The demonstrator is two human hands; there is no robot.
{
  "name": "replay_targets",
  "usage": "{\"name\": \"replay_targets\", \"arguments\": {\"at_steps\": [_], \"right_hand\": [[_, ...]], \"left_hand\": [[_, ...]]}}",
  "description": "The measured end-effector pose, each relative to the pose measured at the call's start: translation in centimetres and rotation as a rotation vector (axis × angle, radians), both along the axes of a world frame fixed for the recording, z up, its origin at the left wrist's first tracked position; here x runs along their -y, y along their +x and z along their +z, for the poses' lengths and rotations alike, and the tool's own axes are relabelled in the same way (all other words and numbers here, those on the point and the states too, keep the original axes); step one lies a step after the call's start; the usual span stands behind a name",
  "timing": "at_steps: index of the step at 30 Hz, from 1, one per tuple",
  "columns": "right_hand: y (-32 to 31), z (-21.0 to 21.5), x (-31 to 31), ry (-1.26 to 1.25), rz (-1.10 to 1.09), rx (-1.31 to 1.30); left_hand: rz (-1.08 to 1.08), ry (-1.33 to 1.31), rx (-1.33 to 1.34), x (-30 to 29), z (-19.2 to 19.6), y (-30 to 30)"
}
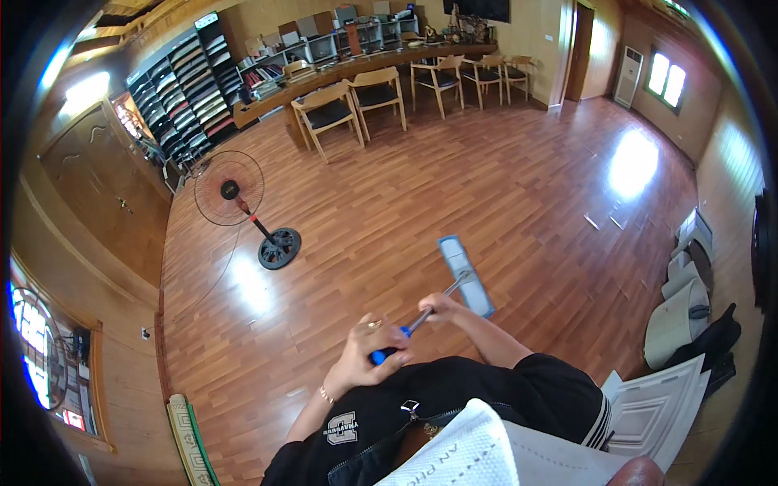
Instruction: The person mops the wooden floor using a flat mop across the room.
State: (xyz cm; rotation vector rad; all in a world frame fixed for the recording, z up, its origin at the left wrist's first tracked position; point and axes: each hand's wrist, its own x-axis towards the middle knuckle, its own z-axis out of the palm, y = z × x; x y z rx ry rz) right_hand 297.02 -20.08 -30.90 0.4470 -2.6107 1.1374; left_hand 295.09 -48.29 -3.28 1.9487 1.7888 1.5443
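Note:
A flat mop [456, 253] with a grey-blue rectangular head lies on the wooden floor in front of me, its slim metal pole slanting back toward my chest. My left hand [366, 350], with a ring and a bracelet, is closed round the blue-and-black grip at the pole's upper end. Farther down the pole, my right hand [438, 307] is wrapped around the metal shaft. The mop head touches the floor just beyond my right hand.
A standing fan [279, 248] is on the floor to the left, its cord trailing. Wooden chairs [326, 112] line a long counter [348, 63] at the back. White panels [658, 405] and dark and pale items stand along the right wall. A rolled mat [188, 441] lies at lower left.

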Motion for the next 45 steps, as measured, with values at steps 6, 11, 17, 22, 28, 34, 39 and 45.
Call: {"name": "replay_targets", "arguments": {"at_steps": [6, 11, 17, 22, 28, 34, 39, 45], "right_hand": [[9.4, -2.9, -10.5, 0.018, -0.273, 0.151], [18.4, -4.1, -13.1, -0.027, -0.589, 0.222], [28.8, -2.4, -11.2, 0.023, -0.824, 0.232], [33.9, -1.9, -6.7, 0.070, -0.950, 0.074], [36.1, -5.2, 0.8, -0.052, -1.119, -0.154], [34.3, -5.1, 6.6, -0.142, -1.154, -0.016], [30.6, -3.5, 8.5, -0.247, -1.074, -0.122], [24.6, -0.9, 8.6, -0.360, -0.805, 0.073]], "left_hand": [[-0.198, -0.036, 0.050, -9.8, -4.6, 3.3], [-0.352, -0.102, 0.108, -14.3, -5.1, 5.9], [-0.631, -0.071, 0.086, -16.9, -5.0, 9.7], [-0.798, -0.058, 0.077, -16.4, -5.0, 11.7], [-0.875, -0.120, 0.264, -13.2, -6.7, 10.5], [-0.825, -0.201, 0.383, -7.7, -6.6, 8.4], [-0.806, -0.207, 0.330, -4.3, -2.5, 6.7], [-0.718, 0.001, 0.260, -0.5, 2.9, 5.6]]}}
